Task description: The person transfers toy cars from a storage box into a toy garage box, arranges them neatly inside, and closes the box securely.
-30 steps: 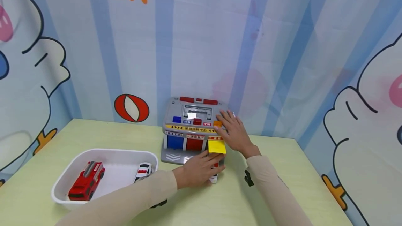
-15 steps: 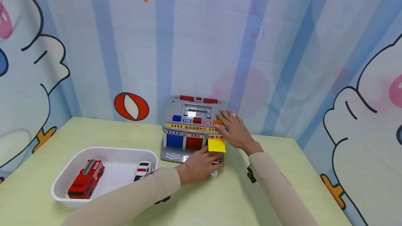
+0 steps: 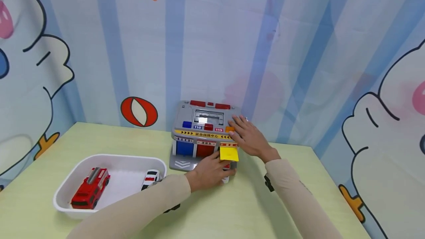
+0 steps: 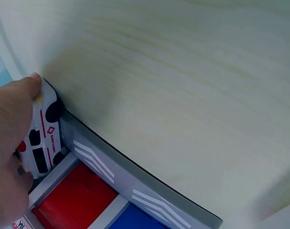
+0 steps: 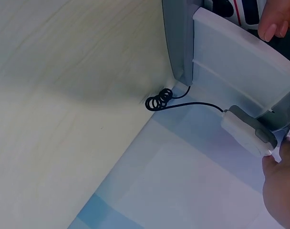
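A grey toy emergency station (image 3: pixel 186 113) stands at the back of the table, with blue and red doors down and a yellow door (image 3: pixel 229 154) raised at its right bay. My left hand (image 3: pixel 207 174) grips a white toy ambulance (image 4: pixel 44 136) with red stripes, thumb at its outer end. The ambulance lies partly inside that right bay, and the hand covers much of it in the head view. My right hand (image 3: pixel 249 136) rests on the right side of the station's roof, fingers extended, near an orange button (image 3: pixel 230 129).
A white tray (image 3: pixel 114 156) at left holds a red toy fire truck (image 3: pixel 91 189) and a white toy car (image 3: pixel 150 179). A white-and-grey handset (image 5: pixel 247 131) on a coiled black cord (image 5: pixel 159 99) hangs at the station's side. A printed curtain (image 3: pixel 212 47) closes off the back.
My left hand has pushed the toy ambulance a little further toward the back, deeper into the right bay. My right hand stays on the roof.
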Demonstrator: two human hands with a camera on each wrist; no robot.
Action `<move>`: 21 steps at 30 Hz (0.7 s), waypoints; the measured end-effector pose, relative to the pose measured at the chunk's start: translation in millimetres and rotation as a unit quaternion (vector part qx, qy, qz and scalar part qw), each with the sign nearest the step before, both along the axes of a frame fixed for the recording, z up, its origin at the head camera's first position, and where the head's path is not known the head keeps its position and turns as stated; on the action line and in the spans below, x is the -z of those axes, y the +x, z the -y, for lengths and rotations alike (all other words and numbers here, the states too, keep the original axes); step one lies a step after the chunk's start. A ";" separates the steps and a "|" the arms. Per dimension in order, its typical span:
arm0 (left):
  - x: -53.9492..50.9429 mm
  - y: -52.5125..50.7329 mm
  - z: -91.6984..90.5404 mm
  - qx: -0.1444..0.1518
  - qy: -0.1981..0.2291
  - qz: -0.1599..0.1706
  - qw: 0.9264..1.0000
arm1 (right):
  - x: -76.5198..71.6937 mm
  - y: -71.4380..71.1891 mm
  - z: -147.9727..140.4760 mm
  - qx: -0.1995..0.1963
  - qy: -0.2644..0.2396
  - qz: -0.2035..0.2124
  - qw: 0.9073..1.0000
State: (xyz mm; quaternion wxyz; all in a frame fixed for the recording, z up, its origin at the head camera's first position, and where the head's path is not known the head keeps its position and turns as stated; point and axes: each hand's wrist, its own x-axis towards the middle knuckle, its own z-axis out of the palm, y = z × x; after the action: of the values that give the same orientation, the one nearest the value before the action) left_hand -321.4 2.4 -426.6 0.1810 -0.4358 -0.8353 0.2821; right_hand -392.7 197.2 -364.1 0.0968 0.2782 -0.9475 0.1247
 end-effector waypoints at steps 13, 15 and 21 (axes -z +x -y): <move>-4.3 -4.8 0.3 0.001 0.013 0.007 1.000 | -4.2 0.2 -3.3 -0.014 0.003 0.019 1.000; -4.0 -6.0 0.7 0.003 0.016 0.006 1.000 | -4.1 0.1 -3.2 -0.015 0.003 0.019 1.000; -2.2 -7.3 1.9 0.007 0.018 0.006 1.000 | -3.3 0.2 -4.6 -0.022 0.005 0.016 1.000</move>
State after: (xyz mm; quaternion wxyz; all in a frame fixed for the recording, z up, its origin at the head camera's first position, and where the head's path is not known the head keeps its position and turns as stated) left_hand -328.7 0.5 -424.4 0.1862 -0.4394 -0.8385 0.2631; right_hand -392.5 201.8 -360.8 0.0773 0.2971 -0.9433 0.1263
